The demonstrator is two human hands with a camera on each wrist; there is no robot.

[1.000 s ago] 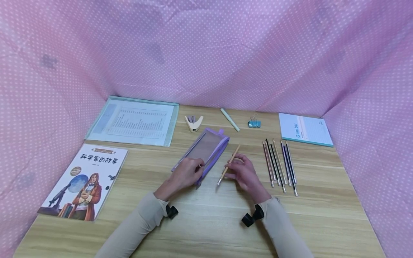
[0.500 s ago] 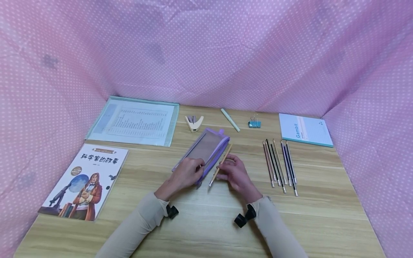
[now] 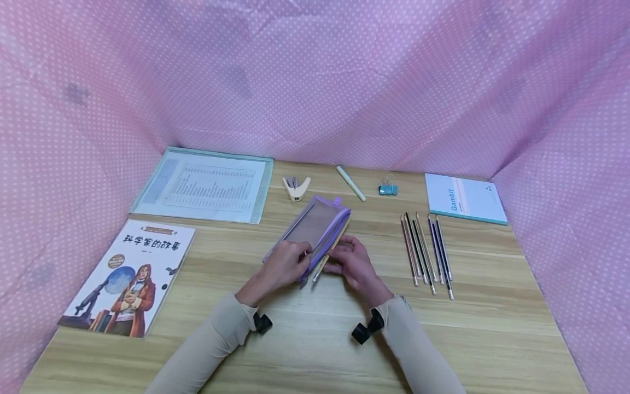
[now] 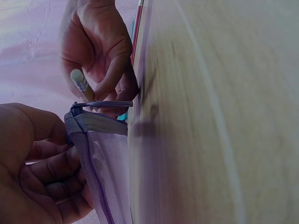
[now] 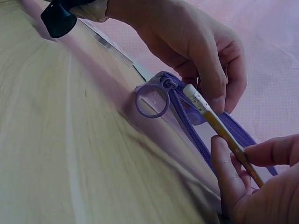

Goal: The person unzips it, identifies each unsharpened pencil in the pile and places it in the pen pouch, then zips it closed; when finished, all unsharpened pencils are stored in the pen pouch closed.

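A purple mesh pencil case point(image 3: 315, 221) lies slanted on the table, its zipper parted along the right side. My left hand point(image 3: 284, 267) pinches the near end of that opened edge between thumb and fingers. In my right hand point(image 3: 354, 265) is a yellow wooden pencil point(image 5: 224, 133), pinched by thumb and fingers, its white eraser end toward me. The pencil runs along the case's opening and overlaps it in the head view. From the case's near corner hangs a round zipper pull point(image 5: 153, 116), plain in the right wrist view. Several more pencils point(image 3: 423, 251) lie side by side to the right.
At the back stand a stapler point(image 3: 296, 189), a pale green pen point(image 3: 351, 183) and a teal binder clip point(image 3: 388, 189). A notebook point(image 3: 467, 198) lies back right. On the left are a document folder point(image 3: 202, 186) and an illustrated book point(image 3: 130, 279). Pink dotted cloth point(image 3: 315, 82) surrounds the table point(image 3: 315, 350).
My right hand has moved left with the yellow pencil, bringing it from beside the pencil case up to its opened edge. The left hand keeps its hold and place.
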